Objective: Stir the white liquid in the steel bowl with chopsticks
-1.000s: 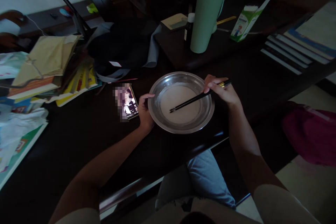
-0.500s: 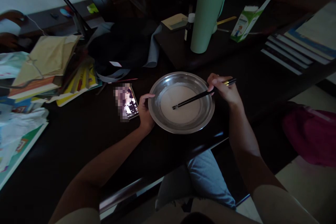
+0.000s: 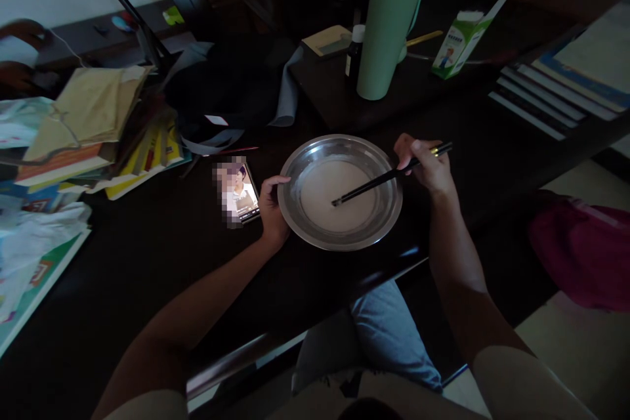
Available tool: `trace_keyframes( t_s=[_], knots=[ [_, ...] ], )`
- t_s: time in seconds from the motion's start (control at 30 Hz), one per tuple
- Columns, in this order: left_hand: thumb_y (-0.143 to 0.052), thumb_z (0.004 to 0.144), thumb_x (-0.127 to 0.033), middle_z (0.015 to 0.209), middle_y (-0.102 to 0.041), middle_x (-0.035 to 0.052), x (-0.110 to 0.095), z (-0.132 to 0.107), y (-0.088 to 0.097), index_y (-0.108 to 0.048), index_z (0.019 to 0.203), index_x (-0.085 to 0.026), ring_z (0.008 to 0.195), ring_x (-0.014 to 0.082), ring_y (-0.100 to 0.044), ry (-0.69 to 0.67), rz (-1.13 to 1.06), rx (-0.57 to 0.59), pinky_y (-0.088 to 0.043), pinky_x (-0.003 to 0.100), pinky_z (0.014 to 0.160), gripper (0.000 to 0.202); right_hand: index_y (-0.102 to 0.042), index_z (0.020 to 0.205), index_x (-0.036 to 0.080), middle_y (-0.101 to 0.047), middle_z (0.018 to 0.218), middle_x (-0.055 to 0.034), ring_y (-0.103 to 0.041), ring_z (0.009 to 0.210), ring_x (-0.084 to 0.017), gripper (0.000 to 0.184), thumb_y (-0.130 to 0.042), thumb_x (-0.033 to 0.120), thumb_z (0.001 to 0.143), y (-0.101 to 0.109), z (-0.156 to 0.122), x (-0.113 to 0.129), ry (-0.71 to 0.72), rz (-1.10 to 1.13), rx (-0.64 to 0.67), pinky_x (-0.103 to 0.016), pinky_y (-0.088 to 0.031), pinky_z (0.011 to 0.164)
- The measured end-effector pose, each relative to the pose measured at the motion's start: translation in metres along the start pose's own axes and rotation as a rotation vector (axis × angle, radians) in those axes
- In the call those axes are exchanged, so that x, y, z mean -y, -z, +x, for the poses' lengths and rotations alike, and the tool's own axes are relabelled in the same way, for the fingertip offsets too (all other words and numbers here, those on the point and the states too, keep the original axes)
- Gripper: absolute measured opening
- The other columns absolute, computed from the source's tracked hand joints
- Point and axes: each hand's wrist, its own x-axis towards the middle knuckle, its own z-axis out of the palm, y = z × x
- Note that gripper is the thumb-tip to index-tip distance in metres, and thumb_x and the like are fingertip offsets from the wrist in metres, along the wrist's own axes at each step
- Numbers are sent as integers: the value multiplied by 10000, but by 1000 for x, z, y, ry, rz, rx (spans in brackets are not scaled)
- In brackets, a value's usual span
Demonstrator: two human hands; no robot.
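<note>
A round metal bowl (image 3: 305,226) with a pale whitish mixture (image 3: 319,190) stands on the dark table near its front edge. My left hand (image 3: 272,209) grips the bowl's left rim, fingers curled on it. My right hand (image 3: 426,161) is closed on a pair of black chopsticks (image 3: 381,180) just right of the bowl. Their tips rest in the mixture near the bowl's middle.
A lit phone (image 3: 237,191) lies just left of my left hand. A tall green flask (image 3: 388,20), a small dark bottle (image 3: 354,52) and a green-white carton (image 3: 460,39) stand behind the bowl. Stacked books (image 3: 556,92) lie at right, piled papers (image 3: 83,125) at left.
My right hand has drawn back to the right with the chopsticks, so their tips slid from the bowl's left-middle towards its centre. The left hand and bowl have stayed put.
</note>
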Motion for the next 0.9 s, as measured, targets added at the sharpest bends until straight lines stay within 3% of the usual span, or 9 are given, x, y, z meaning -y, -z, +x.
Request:
trace_keyframes(
  t_s=[0.13, 0.2, 0.33, 0.43, 0.5, 0.6, 0.73, 0.8, 0.9],
  knots=[
    [-966, 733, -347, 931, -732, -14, 2, 1, 1, -767, 994, -282, 840, 165, -694, -1, 3, -13, -570, 304, 774, 334, -786, 626, 298, -648, 678, -19, -603, 731, -200, 506, -743, 734, 878, -4, -1, 5, -26, -95, 192, -409, -487, 745],
    [-962, 738, -360, 939, -733, -12, 3, 1, 1, -768, 996, -281, 851, 168, -697, -9, 14, -17, -572, 309, 788, 332, -801, 649, 312, -678, 703, -27, -622, 783, -220, 491, -737, 741, 880, -5, 0, 7, 1, -135, 178, -437, -504, 809],
    [-948, 754, -398, 940, -730, -10, 3, 0, 1, -765, 998, -277, 864, 174, -697, -10, 31, -30, -570, 315, 801, 328, -751, 610, 322, -708, 707, -43, -662, 896, -275, 529, -706, 771, 886, -5, 2, 4, 40, -109, 31, -506, -538, 908],
    [-954, 751, -401, 936, -726, -12, 3, 0, 1, -759, 1012, -279, 848, 172, -691, -2, 18, -12, -564, 313, 783, 348, -668, 545, 314, -636, 584, -31, -638, 778, -267, 602, -669, 815, 879, -4, 3, 1, 63, -36, -86, -524, -552, 877],
    [-958, 749, -385, 938, -723, -14, 3, 0, 2, -752, 1022, -286, 842, 171, -689, 1, 9, 7, -560, 313, 777, 356, -629, 524, 311, -582, 512, -19, -598, 678, -248, 622, -663, 825, 872, -4, 3, 0, 61, 15, -99, -513, -556, 829],
    [-950, 763, -373, 940, -720, -14, 2, 0, 1, -744, 1025, -289, 850, 174, -692, -6, 9, 15, -559, 320, 784, 344, -666, 561, 311, -601, 498, -13, -621, 681, -246, 558, -705, 765, 884, -5, 2, 3, 30, 71, 42, -485, -562, 793],
    [-945, 772, -384, 930, -728, -16, 1, 0, -1, -750, 1016, -285, 843, 173, -692, -19, 5, 0, -558, 317, 773, 329, -747, 628, 293, -730, 628, -39, -695, 782, -249, 480, -766, 698, 884, -7, 1, 9, 14, 48, 243, -449, -572, 775],
    [-945, 772, -382, 928, -733, -17, 0, 0, -1, -755, 1009, -288, 833, 172, -691, -19, 5, -8, -558, 315, 762, 318, -759, 636, 288, -741, 663, -40, -704, 768, -240, 474, -771, 693, 883, -7, 2, 8, 26, 33, 221, -437, -572, 755],
    [-949, 765, -374, 930, -741, -16, -1, -1, -2, -757, 1005, -292, 824, 176, -695, -11, 11, -11, -565, 320, 746, 317, -763, 655, 295, -707, 661, -27, -671, 722, -219, 449, -759, 665, 910, -4, 4, 1, 65, 29, 74, -426, -553, 736]
  ],
)
